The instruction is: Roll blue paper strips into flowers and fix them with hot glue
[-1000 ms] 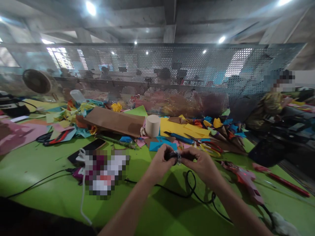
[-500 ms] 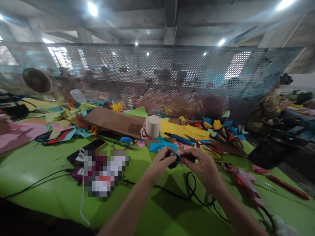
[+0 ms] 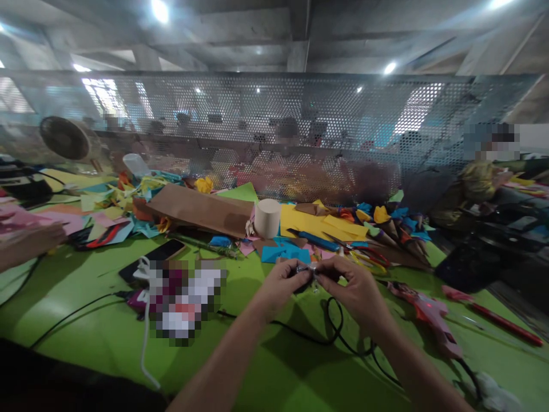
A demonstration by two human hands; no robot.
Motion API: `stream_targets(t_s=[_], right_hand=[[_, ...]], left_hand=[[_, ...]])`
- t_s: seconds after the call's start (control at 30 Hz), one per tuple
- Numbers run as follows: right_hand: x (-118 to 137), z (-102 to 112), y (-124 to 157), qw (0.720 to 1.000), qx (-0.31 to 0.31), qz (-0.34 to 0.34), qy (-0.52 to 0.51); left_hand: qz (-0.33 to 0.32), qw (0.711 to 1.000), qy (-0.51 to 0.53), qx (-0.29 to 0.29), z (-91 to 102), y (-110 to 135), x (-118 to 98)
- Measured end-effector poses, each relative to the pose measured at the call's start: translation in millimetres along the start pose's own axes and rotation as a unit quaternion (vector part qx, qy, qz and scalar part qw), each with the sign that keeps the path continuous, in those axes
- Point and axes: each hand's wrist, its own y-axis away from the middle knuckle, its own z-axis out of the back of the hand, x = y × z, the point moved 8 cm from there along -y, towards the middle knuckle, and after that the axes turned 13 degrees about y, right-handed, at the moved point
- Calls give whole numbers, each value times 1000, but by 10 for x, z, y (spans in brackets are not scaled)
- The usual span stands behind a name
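My left hand and my right hand meet above the green table, both pinched on a small dark object with a shiny bit between the fingertips. What the object is I cannot make out. A black cable loops on the table just below my hands. A pink glue gun lies to the right of my right hand.
Coloured paper scraps, a brown paper bag, a white tape roll, scissors and paper cones lie beyond my hands. A phone lies left. Another person's hand rests at the left edge. A perforated metal screen backs the table.
My hands have risen slightly, still pinching the small object. Another person's hand has come into view at the left edge.
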Motion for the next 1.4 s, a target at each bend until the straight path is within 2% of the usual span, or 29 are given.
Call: stream_targets(t_s=[0.13,0.33,0.43,0.57,0.73,0.8,0.87,0.93,1.0,1.07,1.13,1.23,1.33,1.4], right_hand=[[-87,-55,3,996,37,-54,-58],[-273,-175,23,968,86,-147,-183],[-312,-164,24,950,78,-181,-241],[-352,-123,21,939,54,-204,-270],[-411,-114,13,943,39,-201,-264],[-430,-105,10,948,34,-193,-252],[-443,-101,5,953,32,-182,-239],[-455,-101,1,959,30,-171,-225],[-467,-112,1,961,28,-166,-220],[-476,-131,7,961,26,-169,-217],[-468,-149,13,964,29,-170,-202],[-406,-117,5,978,14,-142,-151],[-292,-20,0,994,-26,-79,-65],[-206,35,14,998,-51,-31,12]], left_hand=[[9,1000,-8,-11,5,8,29],[-2,999,-36,-36,35,11,13],[-11,998,-6,-67,118,-3,-32],[-34,993,21,-115,254,-3,-112],[-75,987,-58,-130,408,-25,-207],[-117,967,-131,-182,592,-27,-313],[-145,932,-218,-252,810,-12,-428],[-125,901,-297,-290,972,-16,-473],[-106,869,-373,-308,1027,-4,-508],[-132,837,-429,-313,929,43,-575],[-183,831,-434,-296,709,104,-625],[-196,888,-358,-212,328,103,-527],[-144,950,-253,-114,33,16,-308],[-110,968,-213,-78,-69,-40,-184]])
